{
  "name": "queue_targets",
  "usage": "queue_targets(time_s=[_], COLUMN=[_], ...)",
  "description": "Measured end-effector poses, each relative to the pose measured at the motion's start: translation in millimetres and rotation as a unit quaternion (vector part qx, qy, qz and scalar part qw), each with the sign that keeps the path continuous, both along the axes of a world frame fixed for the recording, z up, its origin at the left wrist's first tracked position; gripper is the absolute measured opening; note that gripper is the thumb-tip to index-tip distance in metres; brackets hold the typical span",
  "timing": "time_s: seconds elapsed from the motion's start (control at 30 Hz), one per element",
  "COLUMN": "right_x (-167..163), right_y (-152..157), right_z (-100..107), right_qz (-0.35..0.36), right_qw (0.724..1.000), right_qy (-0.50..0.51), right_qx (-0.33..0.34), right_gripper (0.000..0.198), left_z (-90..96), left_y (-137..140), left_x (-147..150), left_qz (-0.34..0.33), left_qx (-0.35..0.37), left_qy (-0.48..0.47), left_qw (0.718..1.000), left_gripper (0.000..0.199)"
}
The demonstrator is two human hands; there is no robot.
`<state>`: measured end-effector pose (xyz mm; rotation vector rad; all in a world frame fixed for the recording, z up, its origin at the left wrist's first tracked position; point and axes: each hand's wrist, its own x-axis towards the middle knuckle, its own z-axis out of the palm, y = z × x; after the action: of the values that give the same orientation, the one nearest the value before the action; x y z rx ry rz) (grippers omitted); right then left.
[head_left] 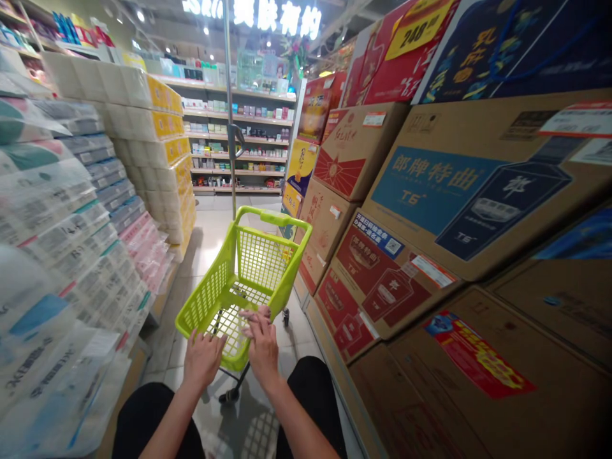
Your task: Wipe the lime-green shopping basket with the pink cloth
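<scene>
A small lime-green shopping cart [253, 258] with a mesh basket and black wheels stands in front of me, its handle at the far side. My left hand [203, 358] is closed over the near left part of the basket rim. At the near right corner of the basket, my right hand [262, 347] has its fingers curled around a small, soft-looking pinkish thing [248, 315]. What kind of thing that is I cannot make out. Its lower part is hidden by my fingers. The visible basket floor is bare mesh.
Stacked cartons of bottles [425, 185] line the right side closely. Packs of tissue paper [157, 127] and plastic-wrapped packs [67, 236] rise on the left. A thin metal post [230, 95] stands behind the cart. Stocked shelves [239, 137] close off the tiled aisle [215, 213].
</scene>
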<state>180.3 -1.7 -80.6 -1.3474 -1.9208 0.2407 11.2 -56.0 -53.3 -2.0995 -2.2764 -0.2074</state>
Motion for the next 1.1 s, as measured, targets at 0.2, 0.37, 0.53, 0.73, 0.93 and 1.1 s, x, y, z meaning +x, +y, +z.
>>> queue_targets(time_s=[0.2,0.37,0.53,0.73,0.93,1.1], right_x=[36,45,37,48,55,56], right_y=[30,20,-61,-55,-43,-53], right_z=[11,9,-16,-6,0,-7], right_qz=[-0.005,-0.031,0.003,0.028,-0.018,-0.046], right_qw=[1.0,0.998,0.995,0.993,0.994,0.993], right_qy=[-0.018,-0.049,-0.087,-0.101,-0.105,-0.105], right_qx=[-0.022,-0.018,0.04,0.049,0.022,0.016], right_gripper=[0.046,0.047,0.057,0.051,0.052,0.052], left_z=[2.7,9.1,5.8,5.6,9.6,3.2], left_y=[-5,7,14,2,0,-2], left_x=[27,11,-7,5,37,49], left_qz=[-0.042,-0.063,-0.062,-0.068,-0.028,-0.039], left_qx=[-0.014,-0.073,-0.073,-0.108,-0.08,-0.07], left_qy=[-0.04,-0.068,-0.038,-0.045,-0.062,-0.039], left_qw=[0.998,0.993,0.995,0.991,0.995,0.996], left_gripper=[0.052,0.056,0.058,0.053,0.06,0.056])
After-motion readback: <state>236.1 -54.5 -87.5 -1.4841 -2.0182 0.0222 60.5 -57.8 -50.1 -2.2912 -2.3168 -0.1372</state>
